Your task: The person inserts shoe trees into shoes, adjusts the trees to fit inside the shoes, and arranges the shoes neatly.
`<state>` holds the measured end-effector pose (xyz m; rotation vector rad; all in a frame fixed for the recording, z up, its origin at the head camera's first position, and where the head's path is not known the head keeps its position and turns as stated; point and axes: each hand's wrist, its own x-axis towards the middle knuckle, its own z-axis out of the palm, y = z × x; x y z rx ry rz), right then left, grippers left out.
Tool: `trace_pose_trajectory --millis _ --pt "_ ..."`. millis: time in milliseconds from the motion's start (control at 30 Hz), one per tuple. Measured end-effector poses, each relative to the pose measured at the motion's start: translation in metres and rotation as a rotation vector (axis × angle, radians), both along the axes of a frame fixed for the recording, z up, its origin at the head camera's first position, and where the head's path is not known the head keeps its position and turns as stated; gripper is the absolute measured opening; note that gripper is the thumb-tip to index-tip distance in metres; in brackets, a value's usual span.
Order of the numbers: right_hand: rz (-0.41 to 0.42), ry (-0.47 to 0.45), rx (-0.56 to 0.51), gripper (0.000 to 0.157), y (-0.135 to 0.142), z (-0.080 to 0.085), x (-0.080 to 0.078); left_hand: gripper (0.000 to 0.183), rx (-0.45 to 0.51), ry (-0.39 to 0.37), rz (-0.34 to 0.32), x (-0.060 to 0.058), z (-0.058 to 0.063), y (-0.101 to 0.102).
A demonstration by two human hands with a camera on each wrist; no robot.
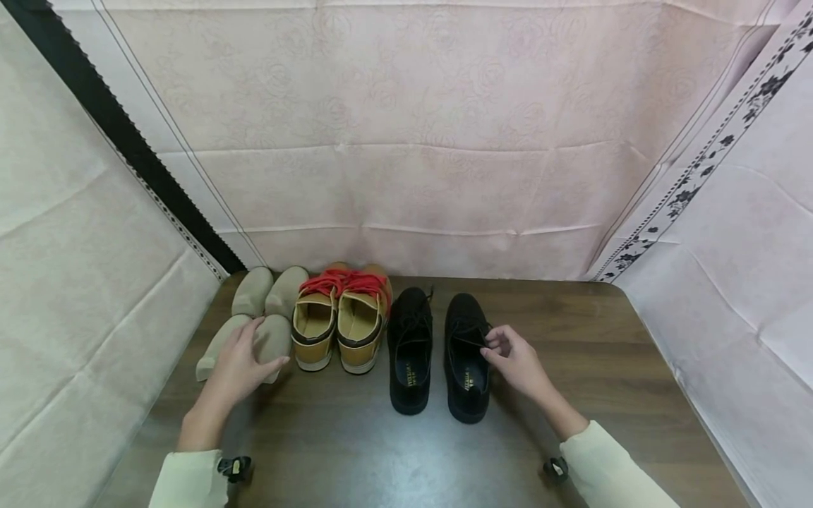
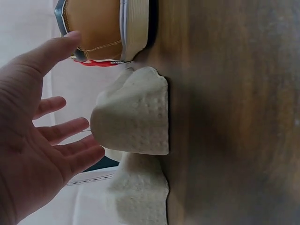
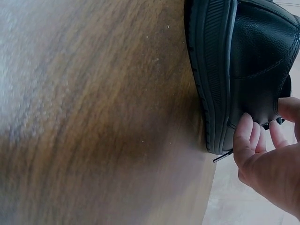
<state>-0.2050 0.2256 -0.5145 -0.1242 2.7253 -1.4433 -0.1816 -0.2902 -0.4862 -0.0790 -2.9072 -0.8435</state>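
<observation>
My right hand [image 1: 517,363] is at the outer side of the right black lace-up shoe [image 1: 466,416], its thumb at the collar and fingertips against the side; it pinches the edge. In the right wrist view this black shoe [image 3: 258,56] stands sole down. The other black shoe [image 1: 409,406] sits to its left, slightly apart. My left hand [image 1: 235,370] hovers over the nearer of several beige moulded shoe inserts [image 1: 273,346], fingers spread and holding nothing. Its wrist view shows the fingertips close to an insert [image 2: 136,112]; contact is unclear.
Tan shoes with red laces [image 1: 358,353] stand side by side between the inserts and the black shoes. Everything rests on a brown wooden table [image 1: 356,451]. Pale patterned cloth [image 1: 406,176] hangs behind the table and along both sides.
</observation>
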Motion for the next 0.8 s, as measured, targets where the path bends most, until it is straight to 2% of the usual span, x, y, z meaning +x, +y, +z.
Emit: trace_pose_trajectory --millis 267,533,800 --pt "-0.004 -0.017 -0.006 0.024 0.0 0.002 0.001 0.095 -0.02 -0.043 0.025 0.004 -0.008 -0.004" --pt "0.001 -0.027 0.012 0.025 0.0 0.002 0.001 0.095 -0.045 -0.112 0.087 0.004 -0.016 -0.003" --pt "0.007 -0.017 0.007 0.024 0.0 0.001 0.0 0.079 -0.058 -0.089 0.108 0.006 -0.02 -0.004"
